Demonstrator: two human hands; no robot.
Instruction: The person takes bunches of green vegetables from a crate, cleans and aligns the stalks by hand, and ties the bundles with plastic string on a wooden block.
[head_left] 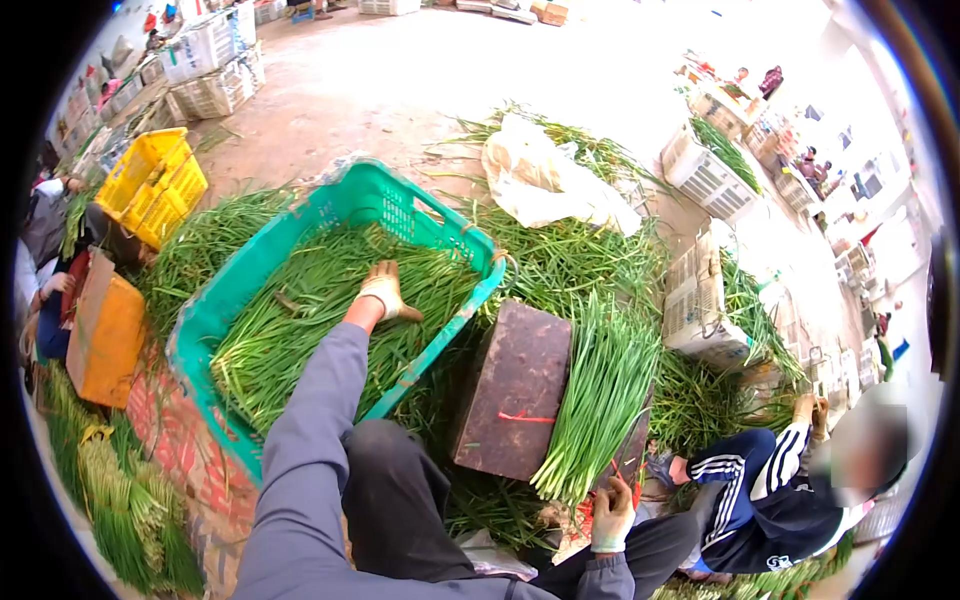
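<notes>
The left hand, in a pale knitted glove, is reaching into the green plastic crate with its fingers spread flat on the loose chives piled inside; it is pressing on them rather than gripping any. The right hand, also gloved, is resting low at about 5 o'clock, its fingers curled near the cut root ends of a bundled sheaf of chives and a bit of red tie; whether it is actually pinching anything I cannot tell. That sheaf, long, thin and smooth-stalked, is lying across the right edge of a dark, worn wooden block, at 12 o'clock from the right hand and at 4 o'clock from the left. The crate is lattice-walled and tilted. More greens are carpeting the concrete floor. At 10 o'clock a yellow crate is standing; at 2 o'clock white crates are holding more stalks. A seated person in a dark striped jacket is working at 4 o'clock.
</notes>
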